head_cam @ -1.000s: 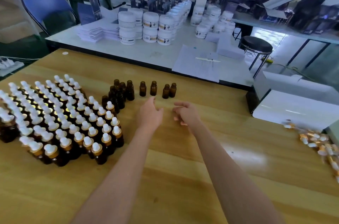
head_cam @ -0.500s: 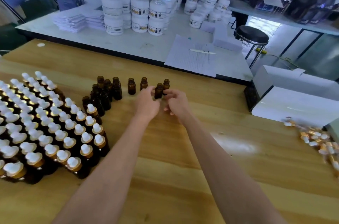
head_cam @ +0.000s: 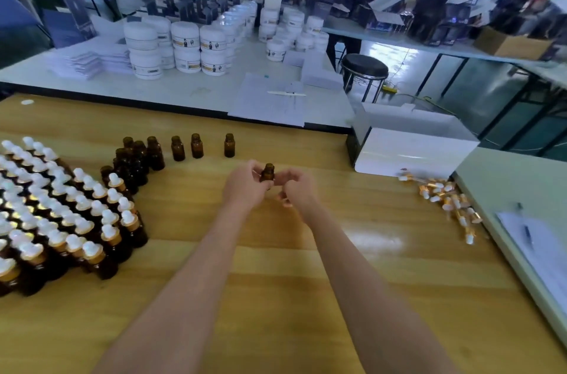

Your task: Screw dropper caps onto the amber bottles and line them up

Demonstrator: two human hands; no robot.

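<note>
Over the wooden table (head_cam: 383, 205), my left hand (head_cam: 244, 189) pinches an uncapped amber bottle (head_cam: 267, 173) upright. My right hand (head_cam: 300, 188) curls just beside it; whether it grips anything, I cannot tell.

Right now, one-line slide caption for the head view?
Left hand grips an uncapped amber bottle, right hand alongside; capped bottles left, loose dropper caps right.

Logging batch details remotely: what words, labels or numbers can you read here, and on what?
Nothing is legible.
White jars: label bands too blurred to read.
Printed sheet: print too small to read.
Held amber bottle: no label visible.
</note>
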